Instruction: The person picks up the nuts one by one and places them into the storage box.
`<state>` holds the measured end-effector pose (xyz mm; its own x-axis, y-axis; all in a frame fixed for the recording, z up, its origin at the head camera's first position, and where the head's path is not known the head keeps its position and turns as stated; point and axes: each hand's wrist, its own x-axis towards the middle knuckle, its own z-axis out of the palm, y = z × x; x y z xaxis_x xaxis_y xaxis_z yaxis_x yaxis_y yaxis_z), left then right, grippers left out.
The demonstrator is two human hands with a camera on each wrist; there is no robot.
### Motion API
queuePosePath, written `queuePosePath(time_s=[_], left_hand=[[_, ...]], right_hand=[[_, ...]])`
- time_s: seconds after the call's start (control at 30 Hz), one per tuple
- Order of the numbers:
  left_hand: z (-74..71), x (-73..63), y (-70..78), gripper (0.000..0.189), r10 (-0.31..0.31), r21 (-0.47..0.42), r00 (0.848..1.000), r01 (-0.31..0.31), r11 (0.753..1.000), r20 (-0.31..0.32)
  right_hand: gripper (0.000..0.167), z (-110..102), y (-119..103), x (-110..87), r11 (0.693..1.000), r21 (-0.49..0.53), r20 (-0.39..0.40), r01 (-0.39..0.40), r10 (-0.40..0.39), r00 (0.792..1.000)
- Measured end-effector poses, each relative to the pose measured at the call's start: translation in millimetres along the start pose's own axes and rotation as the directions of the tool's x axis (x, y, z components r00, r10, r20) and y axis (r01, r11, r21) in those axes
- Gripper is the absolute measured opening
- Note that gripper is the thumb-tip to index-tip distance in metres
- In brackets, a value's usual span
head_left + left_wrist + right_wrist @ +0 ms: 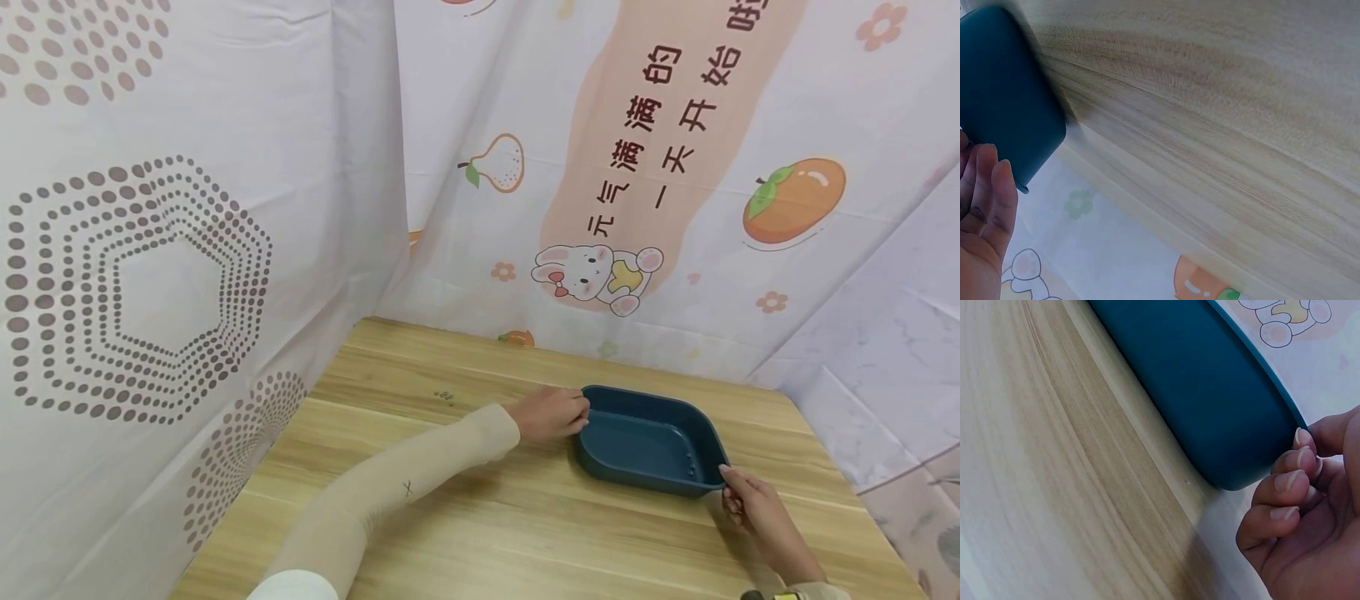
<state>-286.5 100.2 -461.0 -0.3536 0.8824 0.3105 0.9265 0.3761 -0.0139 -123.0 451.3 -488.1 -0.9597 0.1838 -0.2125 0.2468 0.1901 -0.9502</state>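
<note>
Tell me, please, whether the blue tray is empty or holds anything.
Nearly empty: the head view shows the blue tray mostly bare inside, with a few small pieces near the right hand.

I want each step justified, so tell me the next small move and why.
Probably ease the blue basin left toward the small pieces on the table: the left grip and right grip hold its opposite ends, and tiny bits already lie inside, near its right end.
</note>
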Motion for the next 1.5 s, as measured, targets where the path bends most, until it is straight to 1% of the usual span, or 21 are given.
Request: queuePosePath(time_s=[0.2, 0.43, 0.57, 0.67, 0.73, 0.8, 0.9, 0.97, 1.17, 1.33, 1.5], left_hand=[[-0.8, -0.7, 0.0, 0.014, -0.008, -0.002, 1.000, 0.008, 1.000, 0.006], [-4.1, -0.4, 0.2, 0.014, 0.005, 0.026, 1.000, -0.005, 1.000, -0.002], [-4.3, 0.5, 0.7, 0.015, 0.008, 0.033, 1.000, -0.008, 0.999, 0.007], [-3.3, 0.9, 1.0, 0.015, 0.002, 0.021, 1.000, -0.002, 1.000, 0.013], [-2.5, 1.2, 1.1, 0.015, -0.002, 0.013, 1.000, 0.002, 1.000, 0.014], [-2.4, 1.4, 1.2, 0.015, -0.006, 0.005, 1.000, 0.006, 1.000, 0.016], [-1.5, 1.9, 0.8, 0.015, -0.008, 0.005, 1.000, 0.008, 1.000, 0.017], [-1.3, 1.9, 0.5, 0.015, -0.011, 0.001, 1.000, 0.011, 1.000, 0.020], [0.4, -0.1, -1.2, 0.016, -0.017, -0.020, 1.000, 0.017, 1.000, 0.014], [0.6, -7.7, -7.7, 0.017, -0.054, -0.062, 0.999, 0.054, 0.997, -0.005], [-1.8, -24.7, -23.8, 0.015, -0.084, -0.051, 0.996, 0.082, 0.995, -0.036]], right_hand=[[0.044, 0.3, 0.1, 1.0, 1.000, -0.007, 0.007, 0.001, -0.001, 1.000], [0.044, 0.4, -0.1, 1.0, 1.000, 0.003, 0.014, 0.016, -0.016, 1.000], [0.043, -0.7, 0.6, 1.6, 1.000, 0.017, 0.015, 0.015, -0.015, 1.000], [0.043, -1.7, 0.0, 2.0, 1.000, 0.011, 0.007, 0.003, -0.003, 1.000], [0.044, -2.5, -0.4, 1.2, 1.000, -0.024, 0.000, -0.003, 0.003, 1.000], [0.047, -3.2, -1.0, -0.6, 0.996, -0.089, -0.012, -0.006, 0.005, 1.000], [0.053, -3.6, -2.9, -3.5, 0.981, -0.193, -0.032, -0.004, -0.002, 0.999], [0.056, -3.0, -4.8, -4.9, 0.970, -0.241, -0.035, 0.001, -0.010, 0.999], [0.052, 1.1, -7.9, -8.3, 0.963, -0.269, -0.028, 0.021, -0.030, 0.999], [0.048, 3.1, -6.5, -9.2, 0.969, -0.245, -0.027, 0.022, -0.029, 0.999], [0.047, 2.2, -5.4, -9.8, 0.978, -0.209, -0.033, 0.022, -0.030, 0.999]])
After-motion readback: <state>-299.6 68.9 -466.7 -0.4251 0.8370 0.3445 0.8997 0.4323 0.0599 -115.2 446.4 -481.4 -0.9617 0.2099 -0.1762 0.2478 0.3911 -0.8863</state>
